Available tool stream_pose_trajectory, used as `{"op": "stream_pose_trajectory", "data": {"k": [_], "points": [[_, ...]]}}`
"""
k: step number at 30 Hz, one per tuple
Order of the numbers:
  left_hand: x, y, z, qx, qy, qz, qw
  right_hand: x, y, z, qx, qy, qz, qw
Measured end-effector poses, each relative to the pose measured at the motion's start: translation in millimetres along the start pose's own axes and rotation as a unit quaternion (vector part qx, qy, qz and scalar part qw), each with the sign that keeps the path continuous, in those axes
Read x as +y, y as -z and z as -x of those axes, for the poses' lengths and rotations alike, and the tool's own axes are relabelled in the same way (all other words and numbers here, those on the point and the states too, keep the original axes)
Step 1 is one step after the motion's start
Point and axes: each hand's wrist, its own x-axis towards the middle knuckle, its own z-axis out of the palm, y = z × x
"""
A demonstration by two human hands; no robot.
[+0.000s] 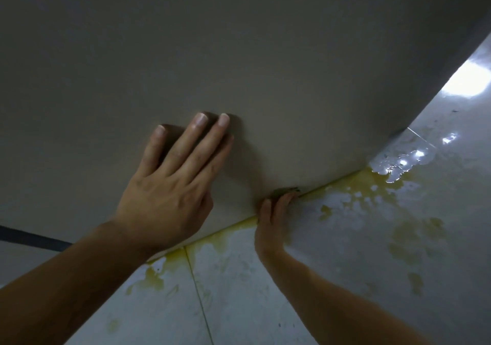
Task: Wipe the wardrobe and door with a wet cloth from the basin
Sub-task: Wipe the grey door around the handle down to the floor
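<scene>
item: cloth [284, 191]. dark, only a small bunched scrap shows, wedged where the foot of the panel [239, 52] meets the floor [332, 278]. the rest is hidden behind the fingers.

item: panel. plain pale face, matt, upright; wardrobe side or door, cannot tell which. no handle or edge trim in view.

item: right hand [273, 221]. low at the seam, fingers reaching out long, tips on the cloth. whether they pinch it or only press it into the corner is not shown; thumb hidden.

item: left hand [170, 185]. flat on the panel, above and left of the cloth, fingers straight and a little spread, holding nothing. reads as a brace.

item: floor. pale glossy tile, wet. yellowish stain [356, 185] runs along the seam and spreads out over the tiles; a clear puddle [398, 162] lies near the panel's right corner. dark strip [32, 238] at far left.

handling, judged: cloth is soft, limp and light, likely heavier and dripping when wet; it will fold into the seam easily but slides out from under bare fingertips. best taken as a wad in the whole hand, bulk under the palm, a folded edge pushed into the corner. panel looks stiff and smooth, takes firm pressure. wet tile is slippery for knee or foot. stain may smear onto the panel's lower edge if the cloth drags through it.
</scene>
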Motion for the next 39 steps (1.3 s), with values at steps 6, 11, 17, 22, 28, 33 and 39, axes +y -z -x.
{"op": "stream_pose_trajectory", "data": {"k": [6, 11, 17, 22, 28, 33, 39], "points": [[0, 3, -1, -0.01, -0.004, 0.01, 1.0, 9, -27, 14, -0.025, -0.027, -0.045, 0.998], [-13, 11, 4, -0.012, -0.038, 0.019, 0.999, 15, -33, 11, 0.048, -0.019, 0.002, 0.999], [-19, 18, 16, -0.021, -0.041, 0.028, 0.999, -43, -43, 35, -0.018, 0.098, -0.058, 0.993], [-24, 21, 23, -0.02, -0.035, 0.065, 0.997, -96, -29, 25, 0.014, 0.34, 0.066, 0.938], [-21, 23, 24, -0.028, -0.029, 0.069, 0.997, -10, -29, 39, -0.033, 0.184, 0.052, 0.981], [-17, 24, 27, -0.024, -0.021, 0.077, 0.997, -52, -31, 24, -0.001, 0.191, -0.016, 0.981], [-14, 22, 34, -0.044, -0.023, 0.056, 0.997, -4, -34, 55, -0.107, 0.219, 0.118, 0.963]]}}
